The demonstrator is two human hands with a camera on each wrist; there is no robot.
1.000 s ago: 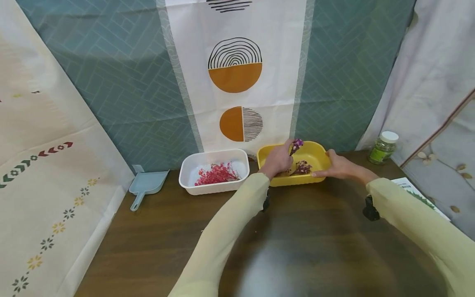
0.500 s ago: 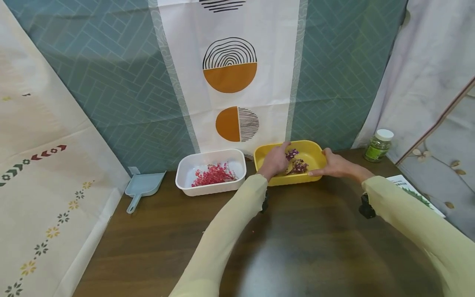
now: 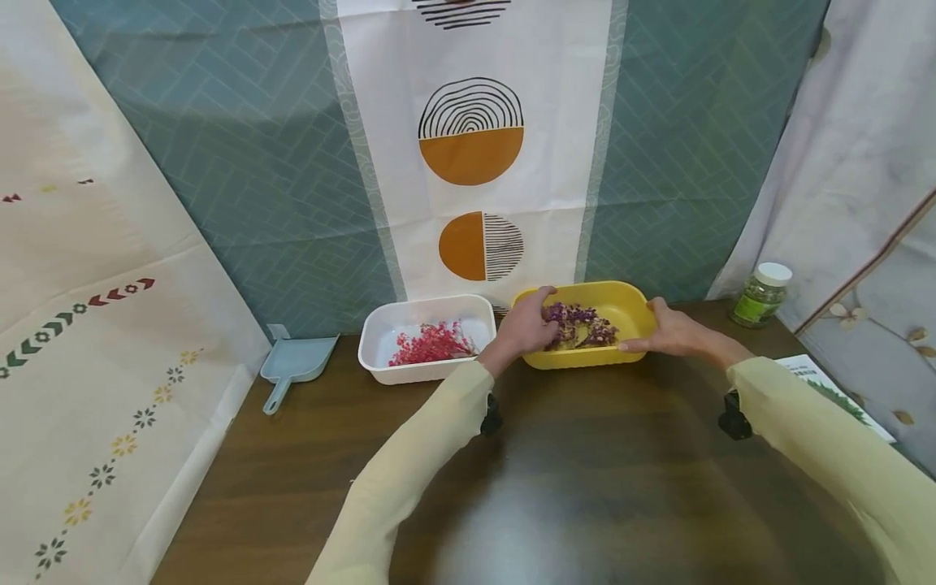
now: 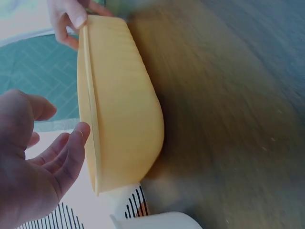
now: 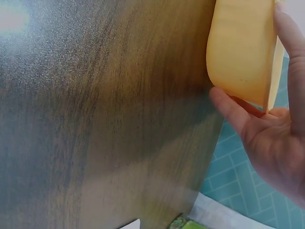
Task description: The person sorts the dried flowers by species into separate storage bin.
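Observation:
A yellow plastic basin (image 3: 634, 309) stands against the back curtain. Dried purple flowers (image 3: 578, 323) lie inside it toward the left. My right hand (image 3: 674, 331) holds the basin's right end, thumb along the front rim and fingers round the end wall, as the right wrist view also shows. At the opposite end is my left hand (image 3: 523, 329), its fingers loosely bent and nothing in them. In the left wrist view its fingertips (image 4: 82, 130) are close to the basin's rim; whether they touch it I cannot tell.
Left of the yellow basin stands a white basin (image 3: 420, 375) containing pinkish-red dried flowers (image 3: 435, 341). A light blue dustpan (image 3: 298, 359) lies farther left. At the right are a white-lidded jar (image 3: 762, 294) and a printed booklet (image 3: 834, 394). Small crumbs dot the wooden table (image 3: 570, 455).
My left hand held a purple flower sprig over the yellow basin, lowered it in and let it go, then moved left to the basin's end. The right hand has stayed on the basin.

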